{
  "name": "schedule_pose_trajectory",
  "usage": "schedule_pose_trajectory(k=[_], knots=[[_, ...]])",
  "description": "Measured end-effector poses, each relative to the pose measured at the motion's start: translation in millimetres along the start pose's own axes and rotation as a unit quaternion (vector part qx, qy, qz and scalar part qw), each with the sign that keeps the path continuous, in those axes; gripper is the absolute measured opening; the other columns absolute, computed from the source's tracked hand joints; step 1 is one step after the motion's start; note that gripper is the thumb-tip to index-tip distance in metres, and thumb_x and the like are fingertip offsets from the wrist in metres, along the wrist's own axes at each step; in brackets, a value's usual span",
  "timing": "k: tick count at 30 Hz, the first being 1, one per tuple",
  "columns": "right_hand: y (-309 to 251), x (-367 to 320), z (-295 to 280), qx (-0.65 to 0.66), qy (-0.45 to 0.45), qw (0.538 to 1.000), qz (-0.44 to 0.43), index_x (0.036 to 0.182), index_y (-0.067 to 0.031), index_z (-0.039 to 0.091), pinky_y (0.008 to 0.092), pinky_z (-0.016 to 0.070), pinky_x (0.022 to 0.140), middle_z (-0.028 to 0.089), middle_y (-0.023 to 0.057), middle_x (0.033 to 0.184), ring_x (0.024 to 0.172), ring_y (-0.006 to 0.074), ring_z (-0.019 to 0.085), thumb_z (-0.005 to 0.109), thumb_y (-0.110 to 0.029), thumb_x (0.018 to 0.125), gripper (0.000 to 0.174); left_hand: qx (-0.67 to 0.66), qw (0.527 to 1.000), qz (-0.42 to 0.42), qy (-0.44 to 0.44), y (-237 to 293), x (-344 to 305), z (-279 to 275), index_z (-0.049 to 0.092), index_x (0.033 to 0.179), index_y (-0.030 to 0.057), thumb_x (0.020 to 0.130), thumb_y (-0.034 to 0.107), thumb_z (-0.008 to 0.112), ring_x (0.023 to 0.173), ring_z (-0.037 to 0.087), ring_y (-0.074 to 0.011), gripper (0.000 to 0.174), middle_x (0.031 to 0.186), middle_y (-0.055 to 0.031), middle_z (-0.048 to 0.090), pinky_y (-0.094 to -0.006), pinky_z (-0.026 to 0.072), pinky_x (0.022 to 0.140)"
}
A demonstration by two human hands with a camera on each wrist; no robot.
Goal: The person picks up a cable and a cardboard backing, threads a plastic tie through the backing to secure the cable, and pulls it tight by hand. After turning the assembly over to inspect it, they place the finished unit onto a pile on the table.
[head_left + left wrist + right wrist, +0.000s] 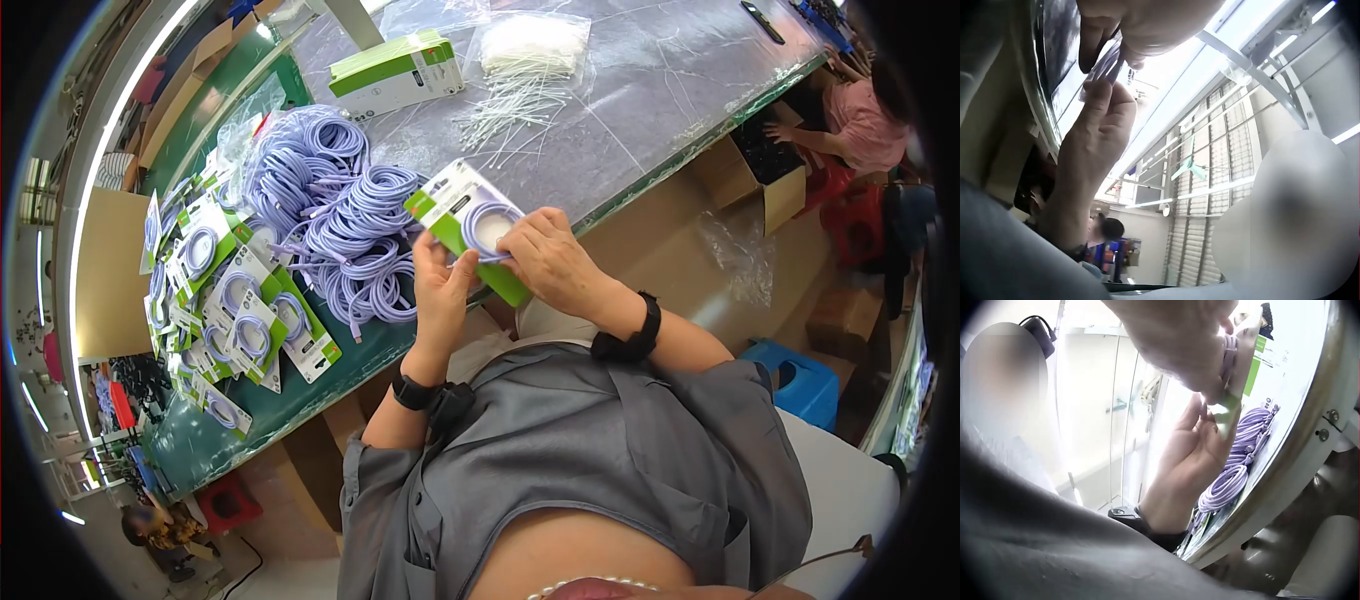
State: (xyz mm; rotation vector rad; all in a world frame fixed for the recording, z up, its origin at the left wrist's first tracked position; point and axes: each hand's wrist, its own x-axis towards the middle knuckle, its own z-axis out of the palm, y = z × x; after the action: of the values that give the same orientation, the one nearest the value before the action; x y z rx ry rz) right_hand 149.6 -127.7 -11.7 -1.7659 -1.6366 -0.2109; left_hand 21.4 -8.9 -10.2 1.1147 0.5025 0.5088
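Note:
In the head view, both hands hold a green-and-white packaging card [455, 195] above the table's near edge. A coiled lilac cable [472, 228] lies against the card's face. My left hand [443, 295] pinches the card's lower left edge between thumb and fingers. The right hand [553, 262] grips the right side of the card and coil, its fingertips over the cable. In the right wrist view, the left hand [1191, 456] is just below the right hand [1179, 350], and the card is seen nearly edge-on.
Loose lilac cable coils [350, 225] heap left of the hands, beside a pile of carded cables [240, 310]. Behind stand a stack of cards [400, 85] and a bag of white cable ties [530, 45]. A blue stool [800, 385] and people are around the table.

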Motion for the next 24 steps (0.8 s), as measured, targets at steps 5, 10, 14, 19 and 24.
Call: schedule_pose_trajectory(k=[5,10,14,19,24], knots=[[19.7,1.9,14.9,-0.010,0.015,1.000,0.011,0.089,-0.0083,0.054,0.0396,0.0357,0.086,0.056,0.0052,0.087,0.087,0.0251,0.053,0.066,-0.011,0.074,0.019,0.543,0.792,0.277,0.037,5.5,10.2,-0.2,0.044,0.122,0.0005,0.076,-0.001,0.066,0.103,0.051,-0.0306,0.051,0.119,-0.0192,0.045,-0.0383,0.0415,0.090],[35.6,-1.2,18.2,0.026,0.004,1.000,0.002,0.088,-0.0093,0.055,0.0391,0.0355,0.087,0.056,0.0031,0.085,0.089,0.0236,0.053,0.067,-0.011,0.072,0.020,0.663,0.690,0.284,-0.058,-6.2,25.6,-12.3,0.055,0.084,0.0048,0.070,0.011,0.069,0.090,0.047,-0.0299,0.021,0.090,-0.0088,0.051,-0.0417,0.0398,0.078],[43.5,0.2,14.7,0.089,-0.035,0.995,-0.002,0.087,-0.0120,0.058,0.0387,0.0343,0.091,0.055,0.0021,0.083,0.090,0.0213,0.053,0.067,-0.014,0.073,0.016,0.625,0.713,0.293,-0.121,4.3,28.8,-18.6,0.056,0.078,0.0034,0.069,0.008,0.069,0.089,0.048,-0.0319,0.016,0.088,-0.0108,0.052,-0.0419,0.0406,0.076],[46.2,1.4,15.1,0.115,-0.052,0.992,0.015,0.083,-0.0113,0.060,0.0378,0.0352,0.090,0.055,0.0005,0.082,0.090,0.0201,0.053,0.068,-0.013,0.071,0.015,0.600,0.736,0.279,-0.143,7.5,31.3,-26.7,0.053,0.076,0.0019,0.070,0.011,0.068,0.090,0.048,-0.0324,0.018,0.089,-0.0112,0.052,-0.0414,0.0404,0.078],[47.3,3.6,14.3,0.126,-0.050,0.990,0.025,0.082,-0.0109,0.060,0.0372,0.0363,0.089,0.055,0.0005,0.080,0.088,0.0202,0.053,0.068,-0.012,0.071,0.014,0.576,0.761,0.259,-0.151,8.0,34.3,-30.0,0.052,0.075,0.0013,0.073,0.014,0.067,0.090,0.048,-0.0326,0.020,0.089,-0.0117,0.052,-0.0410,0.0401,0.079]])
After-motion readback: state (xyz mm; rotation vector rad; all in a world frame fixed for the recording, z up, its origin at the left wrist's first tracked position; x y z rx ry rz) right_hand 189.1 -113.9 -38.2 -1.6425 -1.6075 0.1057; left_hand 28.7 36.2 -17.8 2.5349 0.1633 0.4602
